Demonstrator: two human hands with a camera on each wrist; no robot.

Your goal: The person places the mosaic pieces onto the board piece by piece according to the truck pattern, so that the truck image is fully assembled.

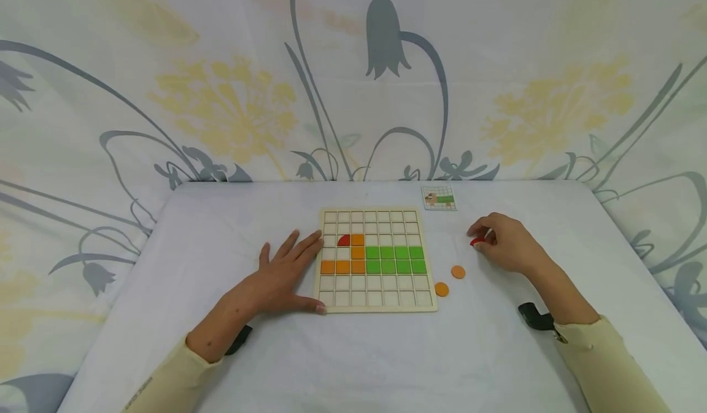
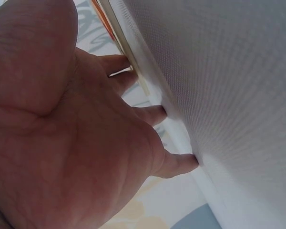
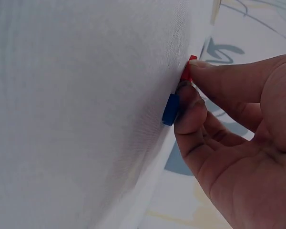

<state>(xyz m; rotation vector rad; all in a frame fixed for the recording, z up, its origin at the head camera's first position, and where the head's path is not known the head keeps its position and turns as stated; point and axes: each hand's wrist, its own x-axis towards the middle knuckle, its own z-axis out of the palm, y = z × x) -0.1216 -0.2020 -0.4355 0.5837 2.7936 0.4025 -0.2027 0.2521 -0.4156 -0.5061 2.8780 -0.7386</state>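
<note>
A wooden grid board (image 1: 405, 309) lies flat on the white cloth. Green squares (image 1: 388, 266), orange squares (image 1: 358, 253) and one red quarter-round tile (image 1: 345, 240) fill some of its cells. My left hand (image 1: 278, 283) is spread out along the board's left side, with thumb and fingertips touching the edge. To the right of the board, my right hand (image 1: 510, 245) pinches a red tile (image 3: 186, 71) between thumb and fingers, close above the cloth. In the right wrist view a blue tile (image 3: 170, 109) sits against the fingertips; whether they hold it I cannot tell.
Two round orange tiles (image 1: 458, 272) lie on the cloth between the board and the right hand. Behind the board's right corner is a small pattern card (image 1: 439, 198) with a picture on a grid. A flower-printed curtain (image 1: 353, 75) hangs behind the table.
</note>
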